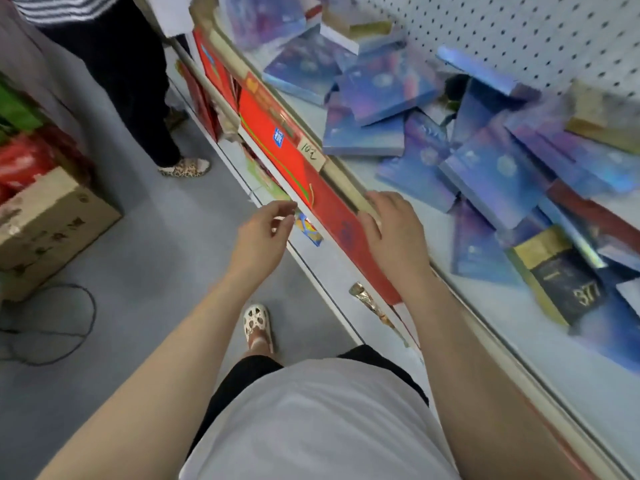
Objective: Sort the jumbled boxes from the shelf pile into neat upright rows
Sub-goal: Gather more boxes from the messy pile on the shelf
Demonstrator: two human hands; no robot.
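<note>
We are facing the pile of boxes (485, 161) lying flat and jumbled on the shelf (512, 344), to the right and beyond both hands. Our right hand (394, 230) is resting open-fingered on the shelf's front rail (341, 178), nearer the pile; our left hand (263, 230) is hovering loosely curled, holding nothing.

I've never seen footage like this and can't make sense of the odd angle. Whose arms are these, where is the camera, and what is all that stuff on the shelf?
There is no machine here: the camera sits on a person's head and looks forward and down, so you see their own arms, white shirt and one shoe. The single picture is that head view. The left hand hangs in the air with loosely bent fingers and holds nothing. The right hand rests on the front edge of the shelf, also holding nothing. On the shelf lies a jumbled pile of blue boxes, flat and tilted across each other, with a few gold-and-black boxes among them. None stand in neat rows yet. Another person's legs show at upper left.
</note>
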